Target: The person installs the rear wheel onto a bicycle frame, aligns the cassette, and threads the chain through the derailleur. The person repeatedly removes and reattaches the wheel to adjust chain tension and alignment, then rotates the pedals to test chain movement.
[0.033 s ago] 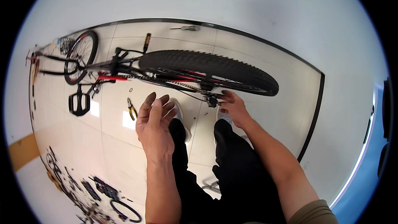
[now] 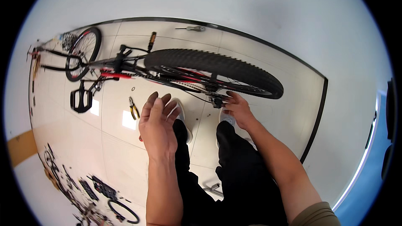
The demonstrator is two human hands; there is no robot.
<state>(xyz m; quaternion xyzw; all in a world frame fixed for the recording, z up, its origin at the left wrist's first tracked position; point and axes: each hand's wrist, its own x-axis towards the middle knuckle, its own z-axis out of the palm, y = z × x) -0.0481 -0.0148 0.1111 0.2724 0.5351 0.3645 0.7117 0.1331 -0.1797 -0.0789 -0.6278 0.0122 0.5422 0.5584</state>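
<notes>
A black and red bicycle (image 2: 125, 63) stands on the tiled floor, its knobby rear tyre (image 2: 217, 65) toward me. Beside the rear cogs (image 2: 211, 87), the fingers of my right hand (image 2: 239, 111) are bent in at the outer side of the rear derailleur (image 2: 216, 100); they look closed on its edge, though the contact is partly hidden. My left hand (image 2: 158, 121) hovers empty over the floor, fingers loosely curled and apart. Left of it lie yellow and black pliers (image 2: 133, 108) and a small ring (image 2: 133, 88).
A screwdriver (image 2: 194, 29) lies by the wall behind the bicycle. The near pedal (image 2: 81, 101) sticks out at left. Many bike parts (image 2: 100, 188) are spread at the lower left. A bent metal piece (image 2: 213, 189) lies near my legs, and my shoes (image 2: 226, 117) stand below the wheel.
The rear wheel and derailleur appear shifted slightly right, and the view has turned a little. My right hand stays at the derailleur; my left hand keeps its pose.
</notes>
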